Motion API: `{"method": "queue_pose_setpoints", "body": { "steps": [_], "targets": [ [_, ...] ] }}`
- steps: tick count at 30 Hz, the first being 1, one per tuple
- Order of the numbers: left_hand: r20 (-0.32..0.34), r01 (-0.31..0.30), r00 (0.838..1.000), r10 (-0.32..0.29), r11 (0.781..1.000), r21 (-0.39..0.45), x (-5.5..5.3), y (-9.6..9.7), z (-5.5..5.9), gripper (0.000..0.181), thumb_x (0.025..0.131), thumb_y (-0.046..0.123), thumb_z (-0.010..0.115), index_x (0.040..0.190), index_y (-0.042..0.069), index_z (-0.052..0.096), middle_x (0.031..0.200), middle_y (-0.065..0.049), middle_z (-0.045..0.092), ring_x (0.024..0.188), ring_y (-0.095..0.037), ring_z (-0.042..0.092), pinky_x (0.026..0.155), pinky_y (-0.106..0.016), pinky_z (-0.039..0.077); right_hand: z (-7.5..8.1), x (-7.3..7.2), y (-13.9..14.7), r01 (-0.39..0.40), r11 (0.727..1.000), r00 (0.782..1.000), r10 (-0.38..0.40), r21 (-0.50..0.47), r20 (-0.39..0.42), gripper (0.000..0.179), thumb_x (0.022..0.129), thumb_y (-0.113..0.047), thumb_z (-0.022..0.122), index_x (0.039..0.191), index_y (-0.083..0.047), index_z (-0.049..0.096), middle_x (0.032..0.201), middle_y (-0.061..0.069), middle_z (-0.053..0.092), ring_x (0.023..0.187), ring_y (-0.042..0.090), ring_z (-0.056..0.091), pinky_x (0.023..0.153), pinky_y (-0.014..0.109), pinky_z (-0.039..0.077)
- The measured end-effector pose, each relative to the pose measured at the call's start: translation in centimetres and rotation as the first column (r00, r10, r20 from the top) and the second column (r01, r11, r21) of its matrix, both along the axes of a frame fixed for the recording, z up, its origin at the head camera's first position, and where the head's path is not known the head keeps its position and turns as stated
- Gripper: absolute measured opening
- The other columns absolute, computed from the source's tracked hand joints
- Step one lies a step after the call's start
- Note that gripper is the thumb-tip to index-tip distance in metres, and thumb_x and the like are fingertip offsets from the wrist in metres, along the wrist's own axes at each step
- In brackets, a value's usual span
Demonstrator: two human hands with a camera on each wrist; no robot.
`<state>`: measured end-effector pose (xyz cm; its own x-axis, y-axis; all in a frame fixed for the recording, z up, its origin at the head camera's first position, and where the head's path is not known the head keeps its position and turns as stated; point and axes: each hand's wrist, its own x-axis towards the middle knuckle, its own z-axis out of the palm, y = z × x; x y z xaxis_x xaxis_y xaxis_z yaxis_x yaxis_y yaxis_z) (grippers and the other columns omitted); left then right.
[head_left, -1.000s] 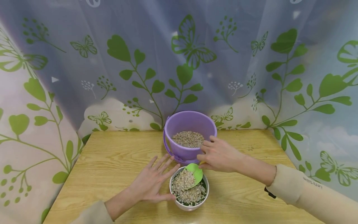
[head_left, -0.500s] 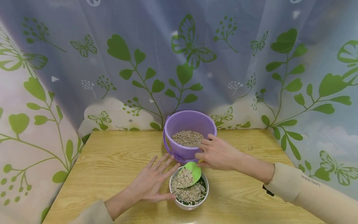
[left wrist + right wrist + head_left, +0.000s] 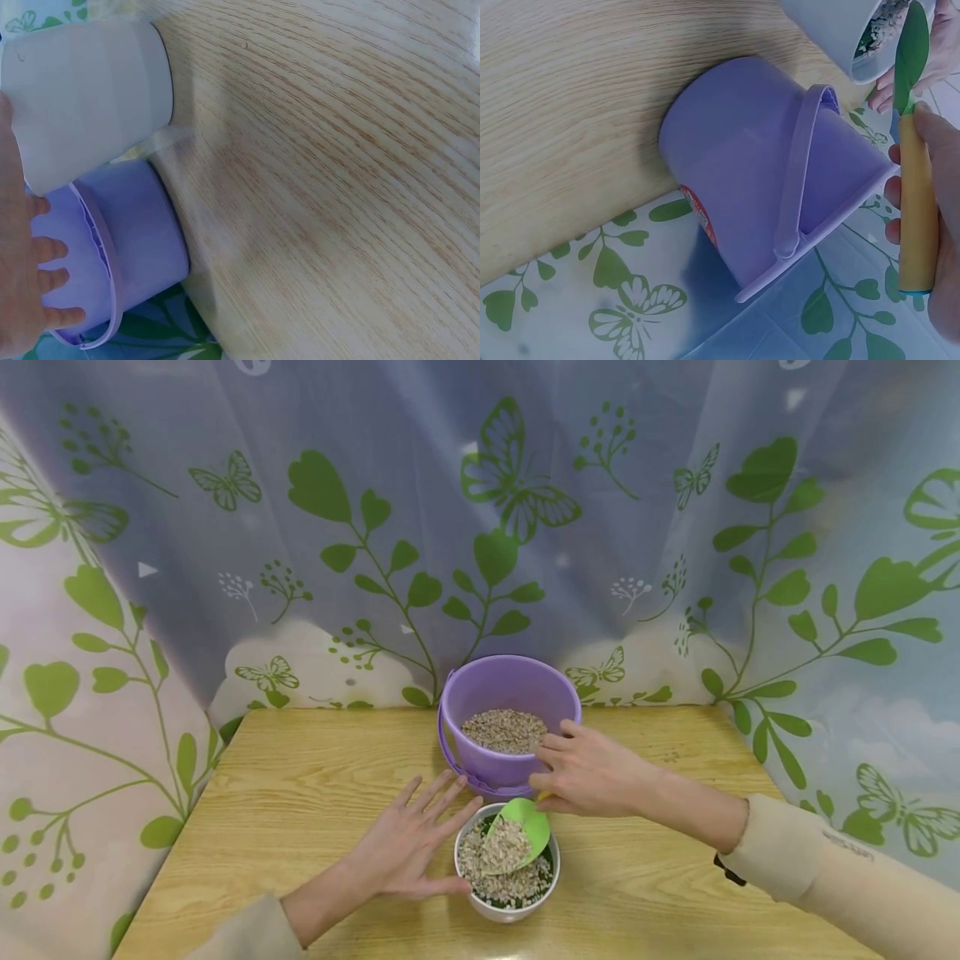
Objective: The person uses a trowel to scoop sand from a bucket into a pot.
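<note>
My right hand (image 3: 588, 772) grips the yellow handle (image 3: 917, 202) of a small garden trowel, thumb lying along it. Its green blade (image 3: 536, 828) carries a heap of pale gravel (image 3: 507, 845) over the white pot (image 3: 506, 916). Inside the pot, similar gravel (image 3: 510, 885) partly covers something dark green. Spread fingers show on my left hand (image 3: 412, 843), which is at the pot's left side with the thumb at the rim. Right behind the pot stands a purple bucket (image 3: 491, 774) holding brownish gravel (image 3: 504, 731), its handle hanging down in front.
Everything stands on a wooden table (image 3: 322, 760). A curtain (image 3: 420, 527) printed with leaves and butterflies hangs close behind the bucket and along both sides. In the left wrist view the bucket (image 3: 142, 225) and pot (image 3: 90, 97) sit close together.
The trowel with its gravel first rose slightly up and left, then came back right and nearer over the pot. My left hand, the pot and the bucket have stayed in place.
</note>
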<state>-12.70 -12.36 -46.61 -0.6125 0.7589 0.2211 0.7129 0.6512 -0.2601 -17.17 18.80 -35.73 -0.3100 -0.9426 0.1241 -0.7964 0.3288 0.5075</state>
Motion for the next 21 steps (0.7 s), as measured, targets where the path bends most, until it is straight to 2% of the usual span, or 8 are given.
{"method": "queue_pose_setpoints", "body": {
  "steps": [21],
  "targets": [
    [0.001,0.001,1.000,-0.001,1.000,0.001,0.02,-0.02,-0.02,0.104,0.090,0.094,0.030,0.165,0.023,0.037,0.170,-0.015,0.040,0.157,-0.036,0.041,0.123,-0.059,0.042,0.32,-0.15,1.05,-0.062,0.998,0.998,0.062,0.012,-0.004,0.035,0.094,-0.065,0.066,0.098,-0.031,0.072,0.101,-0.006,0.074,0.094,0.013,0.062,0.083,0.031,0.046]
  ]
}}
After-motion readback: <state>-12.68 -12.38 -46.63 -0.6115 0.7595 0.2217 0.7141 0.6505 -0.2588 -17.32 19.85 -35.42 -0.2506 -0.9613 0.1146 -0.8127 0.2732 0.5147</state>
